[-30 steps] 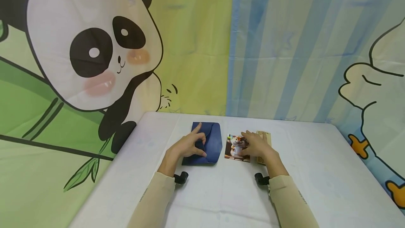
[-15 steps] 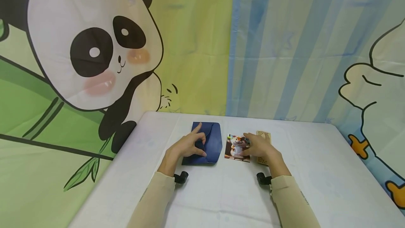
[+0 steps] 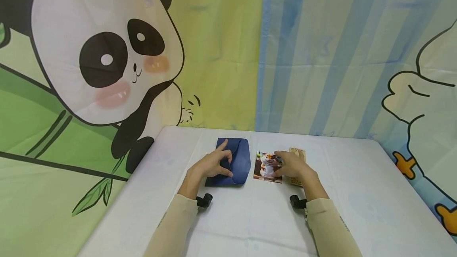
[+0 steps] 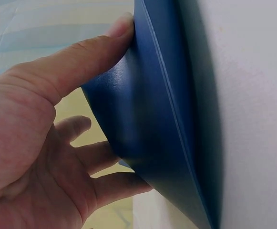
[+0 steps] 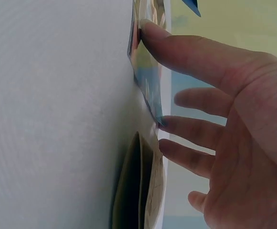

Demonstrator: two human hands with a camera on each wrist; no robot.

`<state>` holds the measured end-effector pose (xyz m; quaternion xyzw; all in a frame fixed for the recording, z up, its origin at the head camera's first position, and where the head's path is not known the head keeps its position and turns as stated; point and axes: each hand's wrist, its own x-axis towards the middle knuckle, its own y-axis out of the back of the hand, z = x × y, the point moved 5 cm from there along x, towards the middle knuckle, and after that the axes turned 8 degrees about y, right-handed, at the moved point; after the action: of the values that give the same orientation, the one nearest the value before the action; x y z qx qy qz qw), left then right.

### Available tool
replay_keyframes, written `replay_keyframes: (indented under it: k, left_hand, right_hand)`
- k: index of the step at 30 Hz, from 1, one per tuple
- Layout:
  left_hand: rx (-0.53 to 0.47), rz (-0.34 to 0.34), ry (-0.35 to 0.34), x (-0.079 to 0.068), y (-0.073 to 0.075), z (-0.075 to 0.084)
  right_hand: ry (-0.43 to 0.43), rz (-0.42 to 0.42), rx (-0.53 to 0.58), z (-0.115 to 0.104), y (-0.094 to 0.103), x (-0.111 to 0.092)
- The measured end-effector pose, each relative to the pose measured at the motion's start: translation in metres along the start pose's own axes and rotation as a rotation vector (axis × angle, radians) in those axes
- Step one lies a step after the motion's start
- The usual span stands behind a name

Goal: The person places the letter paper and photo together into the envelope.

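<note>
A dark blue envelope with its flap side up lies on the white tabletop, slightly bulged in the left wrist view. My left hand rests on its left half, thumb and fingers spread apart, thumb tip against the blue surface. To the right is a glossy picture card printed with a small animal in white. My right hand reaches over its right side; thumb and fingertips touch the card, well apart from each other. Under that hand lies a tan patterned paper piece, partly hidden, folded in the right wrist view.
The white-covered table runs back to a fabric backdrop with a printed panda and blue stripes. Black wrist cameras hang inward from both wrists, below the envelope and the card.
My right hand has shifted slightly right and drawn its fingers back over the card, uncovering more of the picture. The left hand and the envelope stay in place.
</note>
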<state>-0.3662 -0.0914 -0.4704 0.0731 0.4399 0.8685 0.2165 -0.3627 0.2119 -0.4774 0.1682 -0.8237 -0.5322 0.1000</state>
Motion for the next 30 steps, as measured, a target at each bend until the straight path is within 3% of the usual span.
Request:
replay_keyframes:
  k: [4, 13, 22, 30]
  left_hand:
    - [0.002, 0.002, -0.01, -0.0009, 0.0001, 0.001]
    - [0.007, 0.001, -0.019, -0.0015, 0.0005, 0.0038]
    - [0.016, 0.0, -0.025, -0.0012, 0.0017, 0.0041]
    - [0.013, -0.004, -0.024, 0.0003, 0.0005, 0.0021]
  right_hand:
    - [0.008, 0.015, 0.0, -0.0017, -0.0004, 0.002]
    - [0.026, 0.052, 0.156, -0.0089, 0.0004, 0.004]
    - [0.058, 0.087, 0.177, -0.0084, 0.005, 0.0059]
    - [-0.003, 0.074, 0.29, -0.0041, 0.0039, 0.0061]
